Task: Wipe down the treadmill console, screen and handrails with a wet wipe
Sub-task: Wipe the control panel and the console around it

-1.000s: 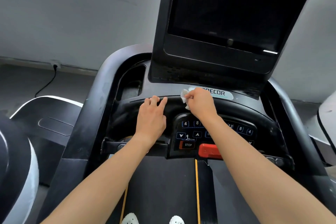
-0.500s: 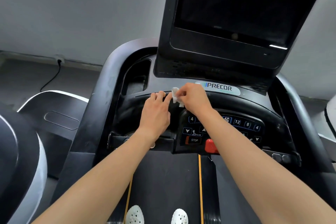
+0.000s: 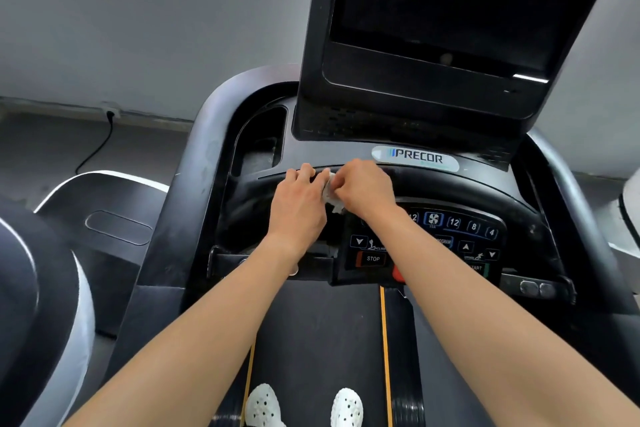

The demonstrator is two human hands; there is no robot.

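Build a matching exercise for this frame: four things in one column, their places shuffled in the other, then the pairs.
1 wet wipe
2 PRECOR badge
3 STOP button
4 white shoes

A on the treadmill belt
B between left hand and right hand
C just below the screen
D lower left of the keypad

Pairs: 1-B; 2-C; 3-D; 4-A

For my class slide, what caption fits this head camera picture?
Right hand grips a wet wipe beside the left hand on the treadmill console, below the dark screen.
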